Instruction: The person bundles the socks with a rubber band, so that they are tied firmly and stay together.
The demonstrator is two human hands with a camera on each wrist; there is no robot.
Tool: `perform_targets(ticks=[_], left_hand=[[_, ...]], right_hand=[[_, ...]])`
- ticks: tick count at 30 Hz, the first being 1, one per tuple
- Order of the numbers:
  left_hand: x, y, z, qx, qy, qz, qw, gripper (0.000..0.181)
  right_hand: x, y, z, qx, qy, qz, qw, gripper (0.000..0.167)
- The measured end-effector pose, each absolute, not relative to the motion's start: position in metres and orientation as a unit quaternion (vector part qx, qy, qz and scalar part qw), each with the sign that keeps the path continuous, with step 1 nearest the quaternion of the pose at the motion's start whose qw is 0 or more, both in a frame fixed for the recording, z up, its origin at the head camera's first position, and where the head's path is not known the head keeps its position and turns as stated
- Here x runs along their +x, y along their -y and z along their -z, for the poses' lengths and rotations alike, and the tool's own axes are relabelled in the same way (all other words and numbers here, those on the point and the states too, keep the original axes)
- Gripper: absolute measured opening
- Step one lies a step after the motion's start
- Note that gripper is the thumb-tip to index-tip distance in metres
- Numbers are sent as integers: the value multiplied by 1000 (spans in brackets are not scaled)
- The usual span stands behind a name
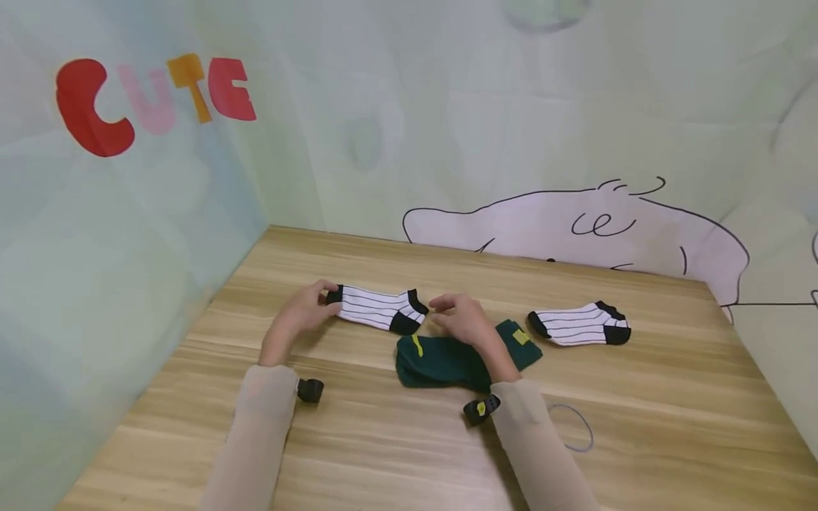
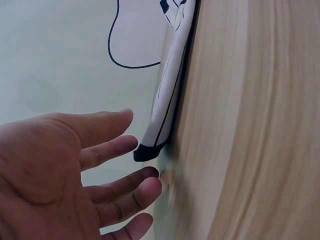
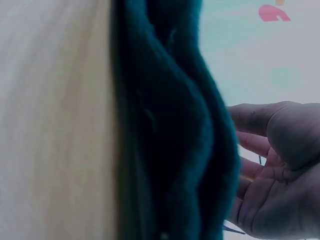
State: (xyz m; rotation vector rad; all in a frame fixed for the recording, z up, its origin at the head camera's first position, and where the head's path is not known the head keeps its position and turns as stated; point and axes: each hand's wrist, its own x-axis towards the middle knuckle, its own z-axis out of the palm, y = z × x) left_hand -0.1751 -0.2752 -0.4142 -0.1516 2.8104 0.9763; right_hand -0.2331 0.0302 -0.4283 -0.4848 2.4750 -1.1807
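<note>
A white ankle sock (image 1: 371, 305) with dark stripes and black toe, heel and cuff lies flat on the table. By its black toe is my left hand (image 1: 305, 309), its fingers loosely bent and spread around the tip; in the left wrist view a gap shows between thumb and fingers, and the sock's toe (image 2: 149, 151) is not gripped. My right hand (image 1: 469, 319) hovers near the cuff end, fingers relaxed, holding nothing. Beneath it lies a dark green sock (image 1: 437, 360) with yellow marks. Close up in the right wrist view, the green fabric (image 3: 175, 130) looks layered and partly hides the right hand.
A second striped ankle sock (image 1: 578, 325) lies to the right on the wooden table (image 1: 383, 447). Near the right forearm is a thin bluish loop (image 1: 591, 434). Printed cloth walls (image 1: 332, 142) stand at the back and left. Each wrist wears a small black camera (image 1: 310, 390).
</note>
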Motion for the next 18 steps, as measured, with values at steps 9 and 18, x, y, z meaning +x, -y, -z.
perform_targets(ticks=[9, 18], left_hand=[[-179, 269, 418, -56, -945, -309, 88, 47], [-178, 267, 414, -82, -941, -318, 77, 42]], right_hand=[[-231, -21, 436, -219, -889, 375, 149, 28], [-230, -16, 437, -230, -883, 387, 131, 22]])
